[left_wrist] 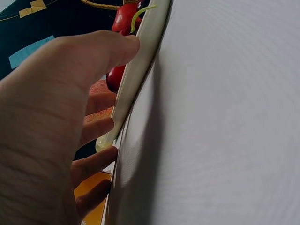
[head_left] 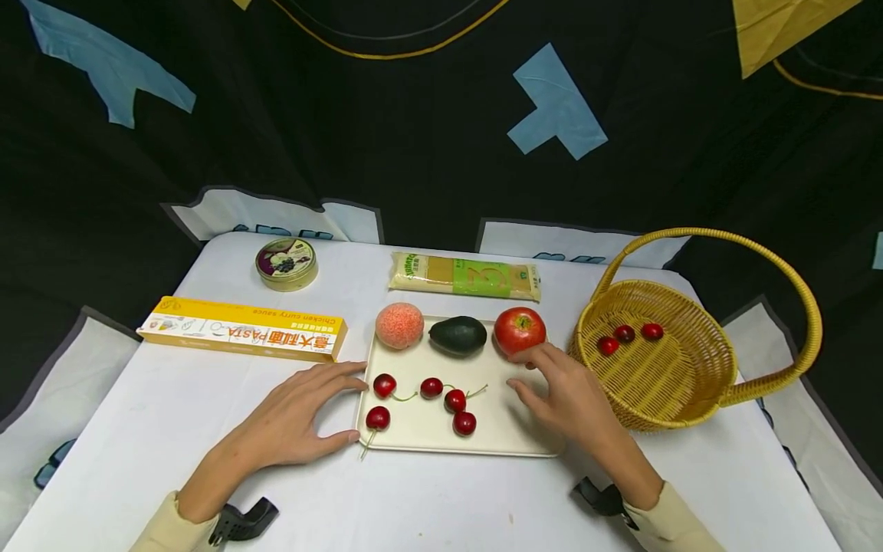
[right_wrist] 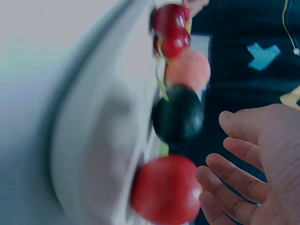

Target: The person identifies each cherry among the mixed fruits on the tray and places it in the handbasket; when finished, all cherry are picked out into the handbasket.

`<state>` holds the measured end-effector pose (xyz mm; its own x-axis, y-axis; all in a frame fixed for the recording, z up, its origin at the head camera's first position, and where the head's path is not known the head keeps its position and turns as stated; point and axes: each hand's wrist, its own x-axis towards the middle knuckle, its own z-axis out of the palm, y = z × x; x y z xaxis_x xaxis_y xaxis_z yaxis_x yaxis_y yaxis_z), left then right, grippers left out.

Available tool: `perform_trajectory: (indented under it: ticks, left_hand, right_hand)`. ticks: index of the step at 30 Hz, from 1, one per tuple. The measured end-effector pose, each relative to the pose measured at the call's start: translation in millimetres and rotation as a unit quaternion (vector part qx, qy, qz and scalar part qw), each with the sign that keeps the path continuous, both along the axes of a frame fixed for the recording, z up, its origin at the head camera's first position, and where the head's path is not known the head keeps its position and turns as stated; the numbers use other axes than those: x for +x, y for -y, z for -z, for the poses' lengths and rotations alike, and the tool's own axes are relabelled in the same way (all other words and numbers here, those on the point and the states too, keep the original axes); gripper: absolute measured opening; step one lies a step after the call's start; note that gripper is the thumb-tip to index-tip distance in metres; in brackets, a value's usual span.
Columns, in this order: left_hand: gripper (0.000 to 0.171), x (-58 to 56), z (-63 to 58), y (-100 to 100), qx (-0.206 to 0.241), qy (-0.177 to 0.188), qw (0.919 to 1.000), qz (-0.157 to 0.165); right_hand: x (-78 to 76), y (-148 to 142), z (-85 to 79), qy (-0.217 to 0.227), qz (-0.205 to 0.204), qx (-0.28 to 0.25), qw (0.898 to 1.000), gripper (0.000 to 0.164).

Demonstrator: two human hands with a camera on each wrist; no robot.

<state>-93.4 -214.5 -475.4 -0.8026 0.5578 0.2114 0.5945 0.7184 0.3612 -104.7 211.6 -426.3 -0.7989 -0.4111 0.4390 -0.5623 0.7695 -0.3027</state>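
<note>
A cream tray (head_left: 497,441) lies on the white table. Along its far side sit a pinkish peach (head_left: 399,325), a dark avocado (head_left: 458,336) and a red apple (head_left: 516,328). Several cherries (head_left: 454,400) with thin green stems are spread over its left and middle. My left hand (head_left: 293,418) is at the tray's left edge, thumb and fingers spread; in the left wrist view the thumb tip meets the rim. Above the tray's right part is my right hand (head_left: 569,391), loosely bent, its fingertips close to the apple. The right wrist view shows nothing in that palm.
A wicker basket (head_left: 655,406) with a tall handle stands at the right, three cherries (head_left: 625,333) inside. Behind the tray lies a pasta packet (head_left: 465,276). A yellow pasta box (head_left: 244,330) and a round tin (head_left: 286,264) are at the left. A black curtain hangs behind.
</note>
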Motion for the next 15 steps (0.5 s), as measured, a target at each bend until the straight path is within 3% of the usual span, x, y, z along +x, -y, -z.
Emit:
perform_trajectory:
  ticks: [15]
  left_hand:
    - [0.058, 1.0, 0.6, -1, 0.008, 0.002, 1.0, 0.004]
  right_hand:
    - [22.0, 29, 14.4, 0.046, -0.067, -0.005, 0.997, 0.031]
